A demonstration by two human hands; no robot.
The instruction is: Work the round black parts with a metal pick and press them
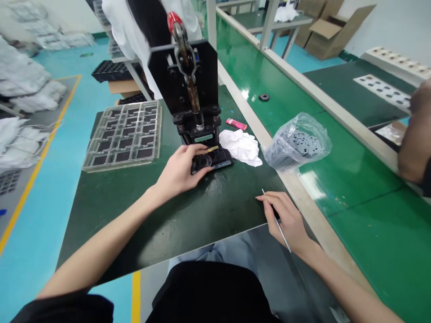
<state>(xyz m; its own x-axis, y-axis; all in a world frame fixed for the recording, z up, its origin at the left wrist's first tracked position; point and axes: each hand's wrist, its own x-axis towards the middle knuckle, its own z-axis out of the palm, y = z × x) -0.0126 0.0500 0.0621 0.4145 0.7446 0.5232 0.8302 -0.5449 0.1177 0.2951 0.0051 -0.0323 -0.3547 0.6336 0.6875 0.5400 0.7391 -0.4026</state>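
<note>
A black hand press [183,80] with a red-tipped lever stands on the dark green table. My left hand [183,168] is at its base, thumb at the front edge and fingers at the back, gripping the black fixture [218,157]. A round dark part lies between the thumb and fingers, and a small yellow strip [213,149] is by the fingertips. My right hand [284,220] is closed around a thin metal rod [282,233], held like a pen above the table's right side. Its upper tip points away from me.
A clear compartment tray [124,134] with dark square pieces sits left of the press. To the right are a crumpled white cloth [240,146], a pink packet [236,124] and a plastic bag of dark parts [298,143]. A black ring [264,97] lies on the green conveyor. Another person's arm [415,134] is at far right.
</note>
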